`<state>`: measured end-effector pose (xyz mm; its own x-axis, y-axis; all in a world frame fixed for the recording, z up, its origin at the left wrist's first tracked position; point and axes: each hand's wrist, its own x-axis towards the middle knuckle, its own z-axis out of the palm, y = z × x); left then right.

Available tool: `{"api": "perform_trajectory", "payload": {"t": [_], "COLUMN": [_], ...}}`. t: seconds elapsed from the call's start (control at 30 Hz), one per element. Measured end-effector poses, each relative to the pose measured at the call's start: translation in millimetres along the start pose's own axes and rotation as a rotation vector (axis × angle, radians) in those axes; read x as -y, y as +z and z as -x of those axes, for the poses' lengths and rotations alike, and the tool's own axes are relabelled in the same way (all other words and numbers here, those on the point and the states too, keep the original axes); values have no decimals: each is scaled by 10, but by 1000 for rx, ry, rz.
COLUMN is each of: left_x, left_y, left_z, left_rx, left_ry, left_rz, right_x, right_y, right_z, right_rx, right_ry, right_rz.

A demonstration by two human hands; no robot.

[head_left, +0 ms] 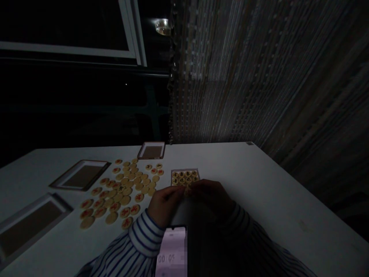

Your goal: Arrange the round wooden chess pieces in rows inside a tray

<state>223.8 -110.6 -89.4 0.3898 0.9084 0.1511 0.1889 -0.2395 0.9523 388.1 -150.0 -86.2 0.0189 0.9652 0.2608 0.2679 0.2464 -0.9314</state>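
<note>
A small box (pixel 184 169) at the middle of the table holds rows of round wooden pieces with dark characters (pixel 182 180). Over its near edge, my left hand (pixel 165 204) and my right hand (pixel 215 196) meet with fingers pinched around a pale round piece (pixel 188 191), which they partly cover. Many loose round pieces (pixel 125 190) are spread to the left of my left hand, some face down, others with red or dark characters.
Open trays or lids lie at the far left (pixel 80 175), near left (pixel 31 227) and back (pixel 151 151) of the white table (pixel 276 204). A phone (pixel 172 254) showing a timer lies below my hands. A bead curtain (pixel 225 77) hangs behind.
</note>
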Motion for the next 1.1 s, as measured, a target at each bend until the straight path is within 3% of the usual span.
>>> {"api": "perform_trajectory", "payload": {"t": [0.27,0.53,0.8,1.1], "left_x": [-12,-13,65,8], "left_y": [-4,-26,-27,-26], "left_z": [14,31,5,13], "left_rx": [28,96,25,-40], "left_ry": [-132,-140,-114,-201], "left_rz": [114,115,138,228], "right_x": [3,-26,12,14], "right_y": [12,25,27,32], "right_z": [1,8,8,6], "right_rx": [8,11,-14,-42], "right_ry": [-21,-50,-47,-90], "right_rz": [-18,-16,20,54]}}
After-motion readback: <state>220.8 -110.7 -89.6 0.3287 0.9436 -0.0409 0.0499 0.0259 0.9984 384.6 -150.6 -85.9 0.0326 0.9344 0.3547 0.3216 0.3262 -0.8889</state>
